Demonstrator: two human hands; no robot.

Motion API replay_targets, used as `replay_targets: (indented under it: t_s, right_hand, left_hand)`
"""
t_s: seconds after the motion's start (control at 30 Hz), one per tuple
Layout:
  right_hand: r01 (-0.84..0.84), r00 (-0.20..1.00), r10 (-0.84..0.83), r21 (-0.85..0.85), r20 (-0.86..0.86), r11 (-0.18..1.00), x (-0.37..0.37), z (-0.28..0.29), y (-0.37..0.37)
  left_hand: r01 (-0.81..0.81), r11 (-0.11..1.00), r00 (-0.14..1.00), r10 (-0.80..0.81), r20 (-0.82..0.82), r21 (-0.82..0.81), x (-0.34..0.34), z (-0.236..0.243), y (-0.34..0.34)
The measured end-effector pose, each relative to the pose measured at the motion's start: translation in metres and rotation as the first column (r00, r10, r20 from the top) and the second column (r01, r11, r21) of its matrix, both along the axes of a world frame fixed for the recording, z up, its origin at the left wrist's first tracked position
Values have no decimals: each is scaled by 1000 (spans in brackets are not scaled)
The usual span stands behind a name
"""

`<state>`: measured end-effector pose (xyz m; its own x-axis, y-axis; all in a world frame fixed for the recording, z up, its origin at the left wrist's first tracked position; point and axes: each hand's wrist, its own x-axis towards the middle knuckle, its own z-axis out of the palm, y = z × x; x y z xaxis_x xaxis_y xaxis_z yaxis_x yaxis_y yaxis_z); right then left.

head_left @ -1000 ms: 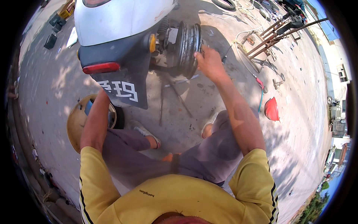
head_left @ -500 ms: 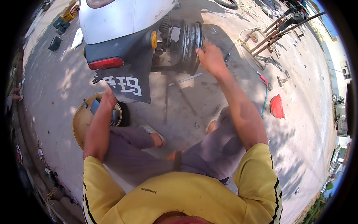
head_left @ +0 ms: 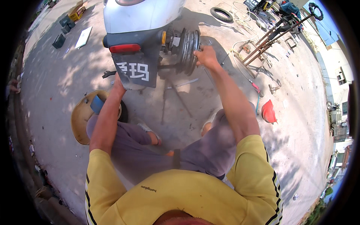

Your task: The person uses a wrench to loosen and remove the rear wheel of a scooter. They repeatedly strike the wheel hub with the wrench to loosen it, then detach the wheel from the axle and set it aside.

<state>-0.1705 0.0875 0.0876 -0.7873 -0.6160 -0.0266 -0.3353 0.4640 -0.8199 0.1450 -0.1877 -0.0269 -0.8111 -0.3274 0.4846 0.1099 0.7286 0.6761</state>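
Fingers of the right hand [head_left: 207,57] pinch the outer edge of the wheel rim [head_left: 189,50], thumb toward me. That rim stands upright at the right rear of a white scooter [head_left: 142,17], with no tyre around it. Over on the other side, the left hand [head_left: 119,84] goes up behind the dark mudguard [head_left: 150,58], so I cannot tell how its fingers are set; a dark tool [head_left: 108,74] pokes out just beside it. Above the mudguard sits a red tail light [head_left: 125,48]. On the ground beneath, two thin metal bars [head_left: 164,105] lie between the person's feet and the scooter. A tan basin [head_left: 77,123] with a blue object [head_left: 96,104] in it rests by the left leg, and a red bowl-shaped thing [head_left: 268,111] lies off to the right.
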Motion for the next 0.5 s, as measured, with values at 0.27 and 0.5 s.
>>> replay_targets:
  t_s: [0.27, 0.5]
  right_hand:
    - [56, 997, -53, 48, -56, 997, -9, 10, -7]
    - [76, 996, -67, 153, -59, 985, -23, 7, -16]
  left_hand:
    - [-108, 736, 992, 128, -20, -669, 1, 31, 1]
    - [-166, 716, 887, 409, 215, -678, 6, 20, -3]
